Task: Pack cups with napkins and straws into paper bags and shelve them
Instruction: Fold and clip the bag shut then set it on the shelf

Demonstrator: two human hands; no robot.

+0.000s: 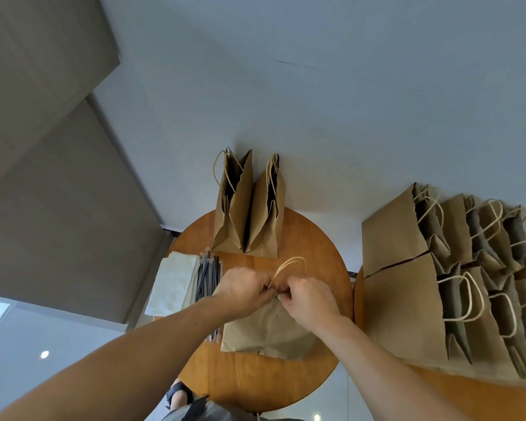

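Because the paper bag at the near middle of the round table seems in need of opening or closing, the left hand and right hand pinch its top edge with curled fingers, napkins and straws lying ready just left.

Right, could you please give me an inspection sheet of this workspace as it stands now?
Surface: round wooden table; second wooden table to its right.
Job's things: near paper bag in front of the person; two open bags standing at the far edge; napkins and straws on the left; rows of bags on the second wooden table; no cups seen.
Clutter: nothing seen.
Grippers: left hand and right hand both pinch the near paper bag's top edge.
Cables: nothing seen.
Surroundings: pale wall behind; grey panels on the left.
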